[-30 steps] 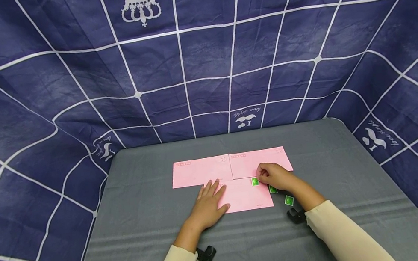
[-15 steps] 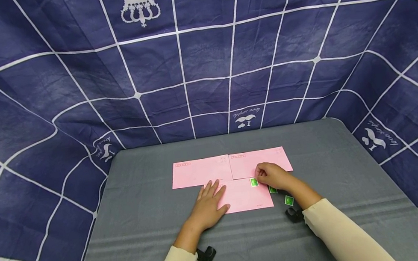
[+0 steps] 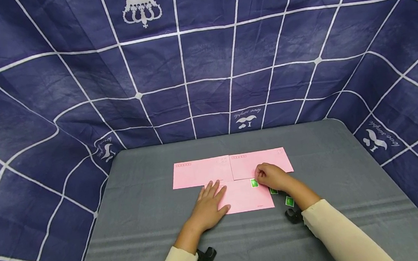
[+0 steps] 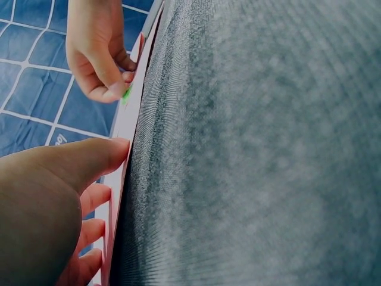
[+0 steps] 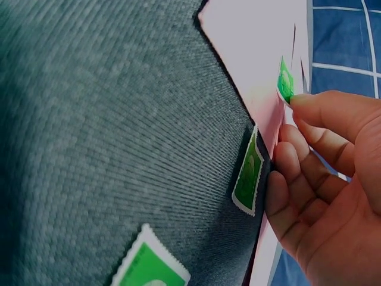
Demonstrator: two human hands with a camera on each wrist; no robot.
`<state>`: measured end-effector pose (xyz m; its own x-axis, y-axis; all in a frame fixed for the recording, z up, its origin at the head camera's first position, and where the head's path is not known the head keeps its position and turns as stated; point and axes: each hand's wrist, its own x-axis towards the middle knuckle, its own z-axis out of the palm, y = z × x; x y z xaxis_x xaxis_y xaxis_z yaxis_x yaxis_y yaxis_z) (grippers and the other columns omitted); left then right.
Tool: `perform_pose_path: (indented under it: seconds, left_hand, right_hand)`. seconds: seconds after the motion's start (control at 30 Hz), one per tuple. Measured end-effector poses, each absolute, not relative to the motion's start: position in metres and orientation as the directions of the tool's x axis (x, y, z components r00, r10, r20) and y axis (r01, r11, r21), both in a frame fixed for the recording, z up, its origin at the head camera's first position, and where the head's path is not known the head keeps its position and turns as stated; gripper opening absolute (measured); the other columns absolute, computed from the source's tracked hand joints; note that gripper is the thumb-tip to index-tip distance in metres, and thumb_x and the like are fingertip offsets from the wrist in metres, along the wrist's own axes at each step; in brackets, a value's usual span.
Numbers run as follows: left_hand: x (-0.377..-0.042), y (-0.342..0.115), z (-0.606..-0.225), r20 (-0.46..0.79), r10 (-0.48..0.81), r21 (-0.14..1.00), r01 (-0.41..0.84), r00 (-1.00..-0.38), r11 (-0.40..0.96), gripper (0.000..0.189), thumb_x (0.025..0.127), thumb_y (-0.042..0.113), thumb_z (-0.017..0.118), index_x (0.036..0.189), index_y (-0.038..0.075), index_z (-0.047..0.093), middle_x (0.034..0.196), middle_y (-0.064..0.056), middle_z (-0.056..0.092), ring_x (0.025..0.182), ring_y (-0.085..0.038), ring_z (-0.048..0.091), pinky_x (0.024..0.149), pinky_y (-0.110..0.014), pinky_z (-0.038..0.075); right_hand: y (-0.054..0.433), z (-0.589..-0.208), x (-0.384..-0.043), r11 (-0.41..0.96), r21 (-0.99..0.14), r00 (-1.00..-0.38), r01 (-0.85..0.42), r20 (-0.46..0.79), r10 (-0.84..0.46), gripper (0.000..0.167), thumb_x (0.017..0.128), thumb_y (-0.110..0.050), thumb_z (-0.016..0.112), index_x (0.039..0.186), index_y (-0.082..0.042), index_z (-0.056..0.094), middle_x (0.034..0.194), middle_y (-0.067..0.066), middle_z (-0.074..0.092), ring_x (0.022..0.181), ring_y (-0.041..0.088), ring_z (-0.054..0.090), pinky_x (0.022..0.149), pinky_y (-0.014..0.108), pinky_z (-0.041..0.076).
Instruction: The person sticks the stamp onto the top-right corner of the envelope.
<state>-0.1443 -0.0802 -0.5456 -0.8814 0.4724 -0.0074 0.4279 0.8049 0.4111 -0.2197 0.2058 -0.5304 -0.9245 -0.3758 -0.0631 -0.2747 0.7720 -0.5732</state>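
Note:
Three pink envelopes lie flat on grey cloth: one at the back left (image 3: 198, 174), one at the back right (image 3: 245, 167), and a front envelope (image 3: 242, 200) just below them. My left hand (image 3: 209, 208) rests, fingers spread, on the left part of the front envelope. Between thumb and fingertips, my right hand (image 3: 274, 177) pinches a green stamp (image 5: 286, 82) by its edge, at that envelope's upper right corner. In the right wrist view the stamp tilts up from the paper. The right hand's other fingers are curled.
Two more green stamps lie on the cloth right of the front envelope, a nearer stamp (image 3: 289, 201) and a farther stamp (image 3: 273, 190) partly under the right wrist. Blue grid-patterned curtain (image 3: 204, 53) hangs behind and along both sides of the grey table (image 3: 143, 198).
My right hand has shifted very slightly left with the stamp over the envelope's corner. The left hand and the envelopes have stayed in place.

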Motion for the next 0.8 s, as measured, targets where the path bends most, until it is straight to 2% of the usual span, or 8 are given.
perform_pose_path:
  seconds: [0.6, 0.8]
  left_hand:
    - [-0.1446, -0.0799, -0.5474, -0.013, 0.462, 0.425, 0.414, -0.887, 0.805, 0.063, 0.099, 0.043, 0.058, 0.153, 0.013, 0.045, 0.167, -0.013, 0.029, 0.157, -0.037, 0.020, 0.126, -0.059, 0.016]
    - [-0.1439, -0.0800, -0.5471, -0.017, 0.460, 0.424, 0.410, -0.888, 0.807, 0.063, 0.099, 0.043, 0.059, 0.153, 0.013, 0.045, 0.166, -0.013, 0.030, 0.157, -0.037, 0.020, 0.126, -0.059, 0.016]
  right_hand:
    - [0.2047, -0.5319, -0.2184, 0.770, -0.551, -0.921, -0.322, -0.007, -0.391, 0.011, 0.087, -0.002, 0.064, 0.080, -0.011, 0.062, 0.075, -0.001, 0.052, 0.070, 0.009, 0.046, 0.064, 0.022, 0.038]
    - [0.2036, -0.5331, -0.2181, 0.768, -0.571, -0.927, -0.290, -0.031, -0.373, 0.012, 0.087, -0.006, 0.070, 0.081, -0.012, 0.062, 0.077, -0.001, 0.054, 0.071, 0.009, 0.049, 0.065, 0.022, 0.041]
